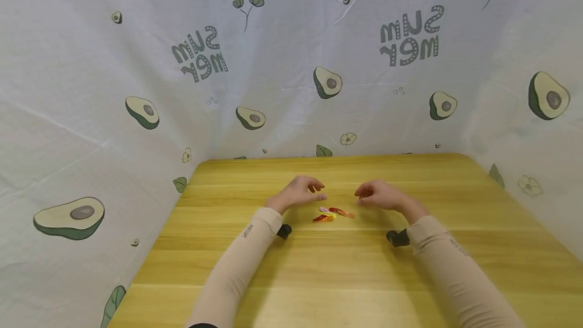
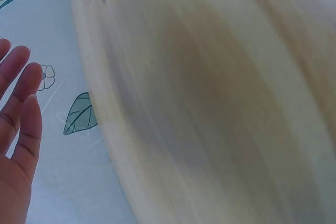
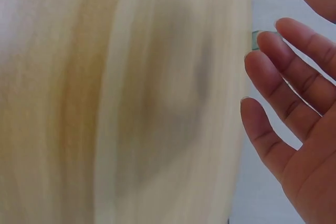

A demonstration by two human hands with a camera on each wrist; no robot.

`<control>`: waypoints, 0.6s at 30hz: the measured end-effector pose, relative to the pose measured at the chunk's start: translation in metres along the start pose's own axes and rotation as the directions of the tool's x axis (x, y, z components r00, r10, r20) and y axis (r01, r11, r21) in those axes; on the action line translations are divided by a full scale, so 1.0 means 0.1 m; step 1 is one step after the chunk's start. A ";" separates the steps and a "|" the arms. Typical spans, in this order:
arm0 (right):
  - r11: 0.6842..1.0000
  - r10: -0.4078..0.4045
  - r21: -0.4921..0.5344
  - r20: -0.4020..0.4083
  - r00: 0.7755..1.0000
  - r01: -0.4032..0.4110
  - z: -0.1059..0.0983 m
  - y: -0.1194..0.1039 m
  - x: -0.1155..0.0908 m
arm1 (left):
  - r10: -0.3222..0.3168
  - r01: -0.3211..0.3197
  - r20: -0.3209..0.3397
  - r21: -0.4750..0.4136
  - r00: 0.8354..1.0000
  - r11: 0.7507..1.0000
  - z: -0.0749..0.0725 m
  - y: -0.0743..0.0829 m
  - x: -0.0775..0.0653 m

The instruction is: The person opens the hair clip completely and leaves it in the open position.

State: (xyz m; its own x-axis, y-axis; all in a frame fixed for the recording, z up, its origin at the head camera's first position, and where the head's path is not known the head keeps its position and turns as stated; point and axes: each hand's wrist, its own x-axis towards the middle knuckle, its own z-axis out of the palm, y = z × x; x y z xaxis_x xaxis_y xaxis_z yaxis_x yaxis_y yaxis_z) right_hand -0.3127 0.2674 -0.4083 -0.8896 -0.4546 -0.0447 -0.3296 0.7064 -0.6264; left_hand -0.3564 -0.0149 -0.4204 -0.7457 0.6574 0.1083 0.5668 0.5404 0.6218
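A small cluster of glossy, slim pieces that look like snap hair clips lies on the wooden table between the two hands. A red-and-orange clip (image 1: 342,212) is on the right side; a yellow clip (image 1: 329,214), a lilac clip (image 1: 324,209) and an orange clip (image 1: 324,219) with red by it overlap on the left. Just left of and behind the pile hovers the left hand (image 1: 300,192), fingers loosely bent, holding nothing. Opposite it, the right hand (image 1: 380,195) is also relaxed and without anything in it. Both wrist views show spread fingers over the table edge.
The yellowish wooden table (image 1: 319,277) has rounded far corners. A white cloth (image 1: 282,54) printed with avocados, leaves and lettering hangs behind it and at both sides. Black wrist devices (image 1: 398,238) stick out below the sleeves.
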 end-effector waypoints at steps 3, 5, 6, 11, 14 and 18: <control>1.000 0.008 0.021 0.009 1.000 -0.008 0.04 0.03 0.01 | 0.003 -0.003 0.003 -0.006 1.000 1.000 0.06 0.00 0.01; 0.999 0.020 0.042 0.013 1.000 -0.020 0.05 0.03 0.02 | 0.011 -0.011 0.007 -0.020 1.000 1.000 0.10 0.01 0.02; 0.999 0.024 0.048 0.013 1.000 -0.025 0.06 0.04 0.02 | 0.014 -0.014 0.011 -0.025 1.000 1.000 0.12 0.02 0.03; 0.995 0.056 0.086 0.022 0.998 -0.058 0.11 0.08 0.04 | 0.015 -0.012 0.044 -0.059 0.999 0.998 0.22 0.05 0.07; 0.992 0.076 0.101 0.033 0.997 -0.079 0.14 0.10 0.04 | 0.008 -0.004 0.067 -0.054 0.998 0.999 0.25 0.09 0.08; 0.990 0.079 0.117 0.034 0.996 -0.082 0.18 0.12 0.05 | -0.009 0.012 0.097 -0.021 0.995 1.000 0.29 0.15 0.10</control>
State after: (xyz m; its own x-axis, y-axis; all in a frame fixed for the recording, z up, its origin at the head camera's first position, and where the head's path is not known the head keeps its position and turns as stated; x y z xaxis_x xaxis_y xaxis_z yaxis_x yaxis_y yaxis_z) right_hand -0.3152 0.2638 -0.4302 -0.9013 -0.4161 -0.1204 -0.2163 0.6732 -0.7071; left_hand -0.3449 0.0146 -0.4320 -0.7137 0.6999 0.0270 0.5506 0.5368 0.6392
